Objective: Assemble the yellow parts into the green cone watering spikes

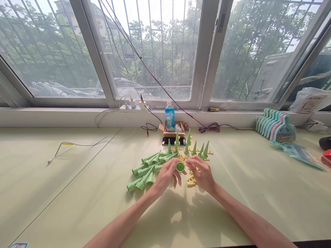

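Note:
My left hand (168,174) grips a green cone (180,166), its round open end facing me. At the cone's right side, the fingers of my right hand (201,171) are pinched together; what they hold is too small to name. Green cones (142,171) lie in a pile left of my hands. Beyond my hands, several green cones (206,150) stand upright with yellow pieces sticking out sideways. Small yellow pieces (190,180) lie between and beside my hands, partly hidden by my right hand.
A blue bottle (170,117) stands at a small cardboard box (181,132), with a dark phone (167,141) in front. Cables (212,127) lie along the back. Pastel hangers (281,127) and a light-blue item (294,151) are at the right.

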Tool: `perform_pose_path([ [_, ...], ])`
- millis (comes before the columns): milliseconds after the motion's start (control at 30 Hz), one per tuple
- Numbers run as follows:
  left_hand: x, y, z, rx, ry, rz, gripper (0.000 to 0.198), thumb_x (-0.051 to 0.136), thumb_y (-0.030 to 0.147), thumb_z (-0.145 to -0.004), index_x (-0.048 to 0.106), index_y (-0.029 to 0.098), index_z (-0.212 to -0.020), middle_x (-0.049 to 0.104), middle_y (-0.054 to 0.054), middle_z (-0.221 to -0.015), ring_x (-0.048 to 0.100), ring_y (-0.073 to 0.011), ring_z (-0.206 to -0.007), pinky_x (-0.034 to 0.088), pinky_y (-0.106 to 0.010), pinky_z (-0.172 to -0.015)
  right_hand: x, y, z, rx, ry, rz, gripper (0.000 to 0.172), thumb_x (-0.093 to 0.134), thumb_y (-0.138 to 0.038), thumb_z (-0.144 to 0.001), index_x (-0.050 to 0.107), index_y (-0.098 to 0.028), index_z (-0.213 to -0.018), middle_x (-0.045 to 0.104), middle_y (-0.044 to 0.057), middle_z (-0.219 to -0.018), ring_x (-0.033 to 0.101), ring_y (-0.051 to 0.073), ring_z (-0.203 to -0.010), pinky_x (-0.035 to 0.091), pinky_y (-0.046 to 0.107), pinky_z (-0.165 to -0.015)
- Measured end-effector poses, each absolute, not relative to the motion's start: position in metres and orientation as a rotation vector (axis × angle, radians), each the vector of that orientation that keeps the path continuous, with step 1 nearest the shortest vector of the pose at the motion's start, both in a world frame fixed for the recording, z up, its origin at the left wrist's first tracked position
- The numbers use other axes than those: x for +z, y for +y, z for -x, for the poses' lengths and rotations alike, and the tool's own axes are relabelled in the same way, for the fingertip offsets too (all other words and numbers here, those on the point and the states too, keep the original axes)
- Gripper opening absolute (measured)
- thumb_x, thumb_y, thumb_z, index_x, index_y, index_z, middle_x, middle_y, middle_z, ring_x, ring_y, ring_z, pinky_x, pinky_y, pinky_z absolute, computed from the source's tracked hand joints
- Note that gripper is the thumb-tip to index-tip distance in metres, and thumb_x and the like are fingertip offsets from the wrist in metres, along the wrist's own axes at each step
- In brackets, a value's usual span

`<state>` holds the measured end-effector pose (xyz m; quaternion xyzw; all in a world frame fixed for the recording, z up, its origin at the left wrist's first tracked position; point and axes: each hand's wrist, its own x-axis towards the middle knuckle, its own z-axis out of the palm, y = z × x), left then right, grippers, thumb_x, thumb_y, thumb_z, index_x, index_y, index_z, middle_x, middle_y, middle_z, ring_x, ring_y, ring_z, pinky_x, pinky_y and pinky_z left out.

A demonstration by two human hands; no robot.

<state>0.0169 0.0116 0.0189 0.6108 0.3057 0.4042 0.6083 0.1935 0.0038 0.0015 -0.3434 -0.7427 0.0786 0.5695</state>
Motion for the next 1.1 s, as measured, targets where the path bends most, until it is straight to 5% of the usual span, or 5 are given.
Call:
perform_pose_path([
  [233, 0.016, 0.009, -0.014, 1.027, 0.791, -1.627, 0.037, 0.049, 0.051, -0.095, 0.053, 0.021, -0.116, 0.066, -0.003, -0.088, 0.062, -0.0100, -0.047, 0.042, -0.018, -0.036, -0.001, 0.005, -0.194, 0.224, -1.746, 0.838, 0.019, 0.048, -0.021, -0.099, 0.066, -0.021, -0.092, 0.061, 0.004, -0.081, 0.058, 0.015, -0.068, 0.047, 0.025, -0.055],
  [433, 0.010, 0.009, -0.010, 1.104, 0.855, -2.013, 0.034, 0.050, 0.038, -0.098, 0.046, 0.023, -0.128, 0.069, -0.007, -0.101, 0.064, -0.0090, -0.053, 0.053, -0.022, -0.053, -0.001, 0.006, -0.195, 0.232, -1.747, 0.834, 0.019, 0.048, -0.021, -0.099, 0.065, -0.020, -0.091, 0.061, 0.004, -0.081, 0.057, 0.015, -0.069, 0.047, 0.025, -0.056],
  [700, 0.000, 0.012, -0.013, 1.238, 0.858, -2.071, 0.049, 0.055, 0.035, -0.096, 0.030, 0.029, -0.138, 0.059, -0.010, -0.123, 0.060, -0.0054, -0.051, 0.052, -0.022, -0.047, -0.003, 0.007, -0.194, 0.221, -1.726, 0.847, 0.019, 0.048, -0.021, -0.099, 0.064, -0.021, -0.089, 0.062, 0.004, -0.081, 0.057, 0.015, -0.071, 0.047, 0.026, -0.058],
  [1100, 0.012, 0.011, -0.013, 1.046, 0.829, -1.882, 0.029, 0.048, 0.041, -0.098, 0.052, 0.018, -0.115, 0.060, -0.004, -0.091, 0.054, -0.0082, -0.055, 0.049, -0.022, -0.051, -0.003, 0.005, -0.193, 0.209, -1.723, 0.822, 0.017, 0.049, -0.018, -0.098, 0.065, -0.022, -0.094, 0.062, 0.004, -0.083, 0.057, 0.015, -0.069, 0.047, 0.025, -0.058],
])
